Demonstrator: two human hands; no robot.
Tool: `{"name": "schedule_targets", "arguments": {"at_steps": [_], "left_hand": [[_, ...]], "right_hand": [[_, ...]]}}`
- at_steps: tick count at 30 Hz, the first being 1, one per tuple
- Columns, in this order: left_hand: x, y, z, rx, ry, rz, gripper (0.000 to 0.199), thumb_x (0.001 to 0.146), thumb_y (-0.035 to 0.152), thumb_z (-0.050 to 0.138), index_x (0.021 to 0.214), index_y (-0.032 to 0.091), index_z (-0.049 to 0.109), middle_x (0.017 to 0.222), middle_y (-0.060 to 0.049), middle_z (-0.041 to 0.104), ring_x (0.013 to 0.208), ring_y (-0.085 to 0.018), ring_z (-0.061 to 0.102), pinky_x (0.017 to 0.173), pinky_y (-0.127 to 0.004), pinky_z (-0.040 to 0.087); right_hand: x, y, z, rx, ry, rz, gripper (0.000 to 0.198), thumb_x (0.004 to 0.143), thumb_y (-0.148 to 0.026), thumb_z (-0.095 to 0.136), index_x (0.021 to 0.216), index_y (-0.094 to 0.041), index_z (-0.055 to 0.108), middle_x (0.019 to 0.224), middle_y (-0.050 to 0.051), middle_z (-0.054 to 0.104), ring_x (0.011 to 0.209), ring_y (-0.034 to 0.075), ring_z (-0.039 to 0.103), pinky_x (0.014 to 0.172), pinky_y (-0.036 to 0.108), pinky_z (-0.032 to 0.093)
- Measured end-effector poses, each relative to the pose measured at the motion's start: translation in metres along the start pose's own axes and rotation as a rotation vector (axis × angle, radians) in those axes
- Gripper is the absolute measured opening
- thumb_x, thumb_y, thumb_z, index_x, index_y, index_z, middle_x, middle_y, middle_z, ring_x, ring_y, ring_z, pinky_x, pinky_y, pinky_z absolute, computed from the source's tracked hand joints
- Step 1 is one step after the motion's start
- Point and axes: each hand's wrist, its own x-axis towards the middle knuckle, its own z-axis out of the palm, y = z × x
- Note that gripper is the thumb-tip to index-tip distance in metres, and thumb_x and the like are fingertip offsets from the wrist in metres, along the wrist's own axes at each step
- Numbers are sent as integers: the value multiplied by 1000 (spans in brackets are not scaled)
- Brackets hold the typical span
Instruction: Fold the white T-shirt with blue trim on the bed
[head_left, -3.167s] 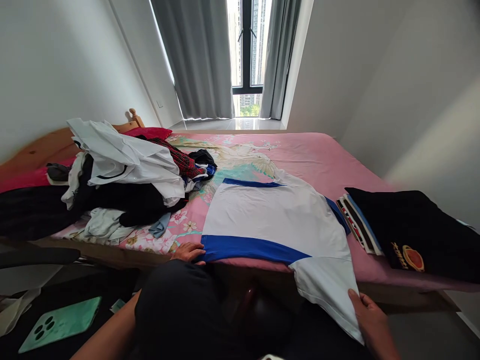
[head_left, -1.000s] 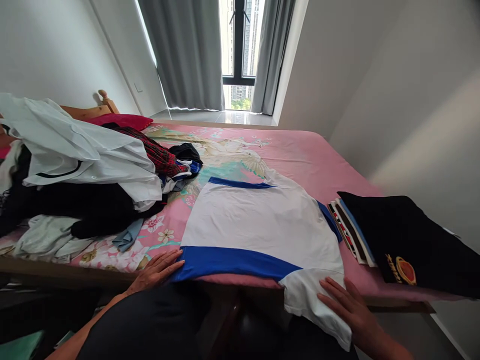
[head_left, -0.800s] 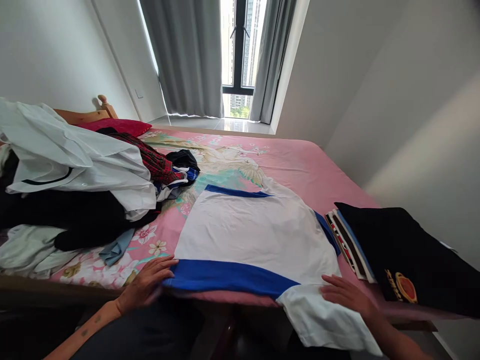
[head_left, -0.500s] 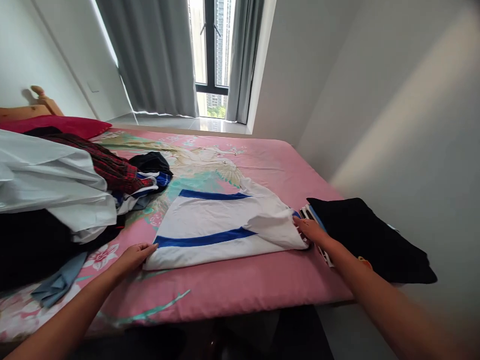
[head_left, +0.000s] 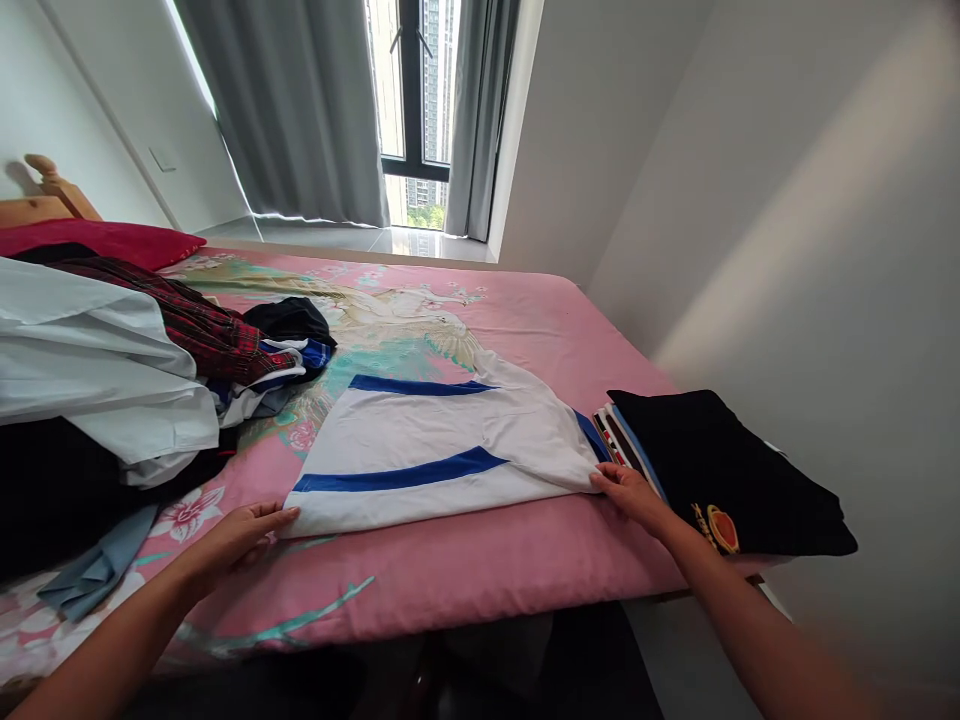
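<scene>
A white shirt with blue bands [head_left: 442, 450] lies folded flat on the pink bedsheet [head_left: 480, 570]. My left hand [head_left: 236, 530] rests flat at the shirt's near left corner, fingertips touching its edge. My right hand [head_left: 630, 490] presses on the shirt's near right corner, fingers spread, nothing gripped. Both forearms reach in from the bottom of the view.
A stack of folded clothes topped by a black shirt with an orange logo [head_left: 720, 480] sits on the bed's right edge. A loose heap of white, black and red plaid clothes [head_left: 112, 370] fills the left. Grey curtains and a window [head_left: 409, 100] stand beyond the bed.
The shirt's lower part, which hung over the bed's edge, is now folded up onto the shirt. Both hands moved up onto the bed to its near corners; the view shifted right.
</scene>
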Motion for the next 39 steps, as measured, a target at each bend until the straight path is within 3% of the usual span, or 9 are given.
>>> {"name": "schedule_targets", "arguments": {"at_steps": [6,9,14,24,28,31,35,37,39], "left_hand": [[2,-18,-7,3,-94,-69,53,61,60,69,88,17,53,53,6,44,41,-7,38,37,-17,23],[-1,-12,3,2,-63,-71,59,58,63,69,92,18,53,52,6,45,39,-8,40,36,-17,22],[-17,-5,15,-39,5,-30,59,52,65,70,83,18,52,49,8,42,37,-7,39,37,-17,21],[-53,-43,13,124,12,-27,54,53,67,66,74,19,51,41,9,38,33,-7,30,36,-20,16],[-56,-43,16,100,51,85,47,53,57,69,72,16,56,53,5,50,42,-9,44,41,-21,30],[-65,-42,17,258,249,188,43,58,45,69,88,16,60,67,1,58,59,-14,55,54,-25,43],[-77,-31,26,627,528,634,30,81,36,53,105,20,61,92,-5,64,87,-18,60,80,-32,48],[-75,-27,32,763,461,914,27,89,29,42,105,21,63,106,-6,64,104,-18,57,92,-33,44],[-65,-30,37,932,346,1043,33,92,26,37,115,23,61,121,-6,61,118,-18,50,101,-35,38]], "right_hand": [[-18,16,-9,193,-22,287,21,71,-32,57,85,-18,48,63,-4,52,42,12,56,31,16,25],[-21,17,-6,280,-60,270,30,73,-37,62,92,-19,48,74,-1,58,53,14,63,32,15,26],[-32,17,5,266,15,249,27,79,-41,58,81,-18,45,57,-5,50,42,11,57,32,15,28],[-65,59,13,31,64,323,36,72,-54,54,82,-19,52,51,-5,45,40,14,51,38,22,30],[-74,50,8,-296,318,154,44,71,-57,50,90,-19,60,74,5,63,63,21,60,57,32,43],[-85,35,13,-388,501,-25,46,73,-59,45,98,-23,60,86,5,65,72,24,61,64,36,45],[-91,6,50,-381,453,-343,38,79,-52,44,95,-22,59,95,6,64,77,22,61,69,36,48],[-88,-10,78,-392,416,-544,32,83,-46,43,94,-20,59,95,7,64,86,22,60,78,36,48],[-81,-19,105,-444,365,-702,30,88,-40,40,95,-19,59,96,8,64,94,22,58,86,36,46]]}}
